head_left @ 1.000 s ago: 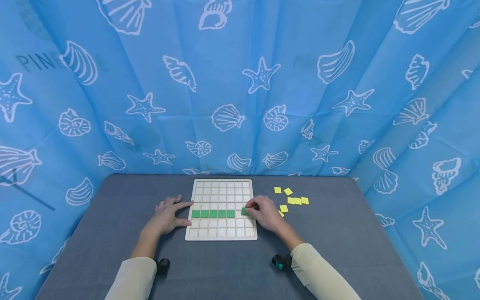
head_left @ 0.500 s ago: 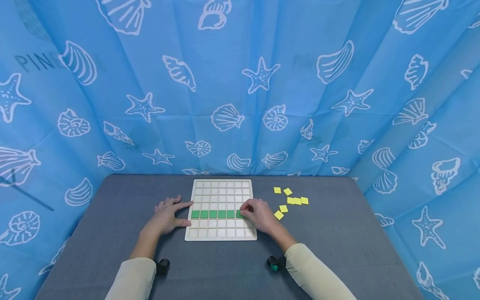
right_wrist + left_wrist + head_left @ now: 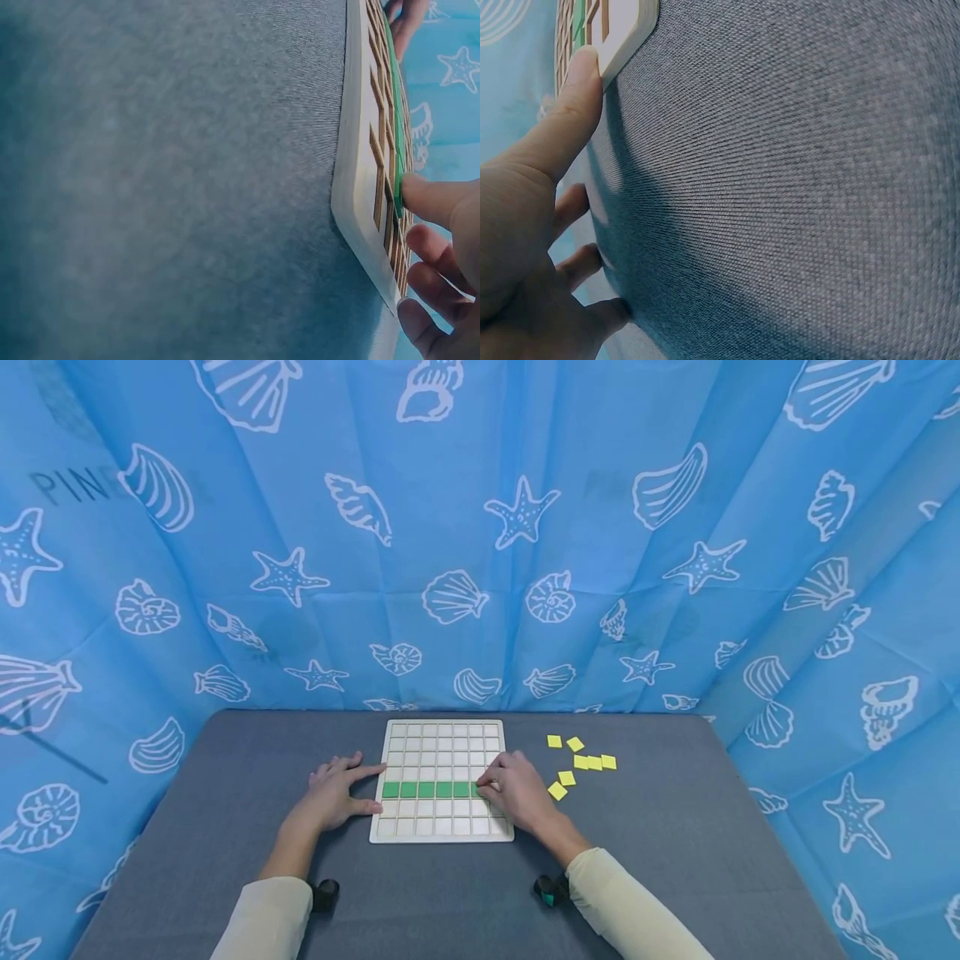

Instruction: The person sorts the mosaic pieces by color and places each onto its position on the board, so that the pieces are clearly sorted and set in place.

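Note:
A pale wooden grid board [image 3: 442,837] lies on the table, with a row of several green square tiles [image 3: 426,790] in its cells. My left hand [image 3: 327,793] has its fingers spread. Its thumb [image 3: 583,71] and index finger touch the board's left edge. Over the right part of the green row, my right hand [image 3: 519,791] pinches the last green tile [image 3: 476,790], which lies at its cell. The right thumb [image 3: 424,196] touches this tile in the right wrist view. The fingers partly cover the tile and the cells to its right.
Several loose yellow square tiles [image 3: 581,762] lie on the grey table [image 3: 660,827] right of the board, some touching each other. A blue curtain [image 3: 480,543] with white shells and starfish stands behind the table and at both sides.
My right hand has moved slightly left with the green tile and brought it down to the cell at the row's right end. My left hand has stayed at the board's edge.

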The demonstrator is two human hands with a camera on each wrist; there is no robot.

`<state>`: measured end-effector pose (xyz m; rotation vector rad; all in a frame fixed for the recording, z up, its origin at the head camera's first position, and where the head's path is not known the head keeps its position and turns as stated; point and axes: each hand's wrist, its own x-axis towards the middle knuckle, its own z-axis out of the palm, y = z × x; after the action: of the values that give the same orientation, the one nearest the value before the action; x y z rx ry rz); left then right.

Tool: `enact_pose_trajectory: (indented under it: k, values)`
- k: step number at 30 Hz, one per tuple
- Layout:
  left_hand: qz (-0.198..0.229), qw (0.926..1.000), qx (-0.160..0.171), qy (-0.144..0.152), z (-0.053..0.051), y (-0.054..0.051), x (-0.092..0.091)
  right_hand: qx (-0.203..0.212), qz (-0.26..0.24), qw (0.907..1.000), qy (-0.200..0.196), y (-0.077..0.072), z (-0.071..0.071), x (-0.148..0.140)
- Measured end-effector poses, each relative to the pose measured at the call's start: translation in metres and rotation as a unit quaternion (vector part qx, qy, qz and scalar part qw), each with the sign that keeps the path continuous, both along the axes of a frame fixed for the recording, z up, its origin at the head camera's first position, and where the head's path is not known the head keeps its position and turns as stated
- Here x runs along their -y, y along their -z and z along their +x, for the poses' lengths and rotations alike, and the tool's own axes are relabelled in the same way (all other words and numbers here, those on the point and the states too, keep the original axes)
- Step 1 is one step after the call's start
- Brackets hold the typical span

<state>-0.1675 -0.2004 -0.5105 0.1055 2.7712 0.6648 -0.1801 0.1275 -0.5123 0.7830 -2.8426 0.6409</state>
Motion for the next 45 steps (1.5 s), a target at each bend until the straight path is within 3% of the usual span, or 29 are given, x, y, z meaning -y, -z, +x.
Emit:
enact_pose_trajectory:
  k: [9,16,29,37,45]
  values:
    - [0.003,1.0000,0.002,-0.005,0.000,0.000,0.001,-0.007,0.068,0.9972,0.029,-0.002,0.006,-0.001]
    - [0.001,1.0000,-0.003,-0.004,0.000,-0.002,0.001,0.023,0.104,0.9927,0.057,-0.004,0.009,-0.004]
    - [0.002,1.0000,-0.008,-0.002,0.001,-0.002,0.000,0.045,0.122,0.9888,0.073,0.002,0.009,-0.018]
    - [0.007,1.0000,-0.004,-0.003,0.000,0.000,0.001,0.021,0.085,0.9931,0.078,0.011,0.012,-0.035]
    - [0.005,1.0000,-0.002,-0.001,0.000,0.000,0.002,0.044,0.081,0.9909,0.098,0.004,0.021,-0.050]
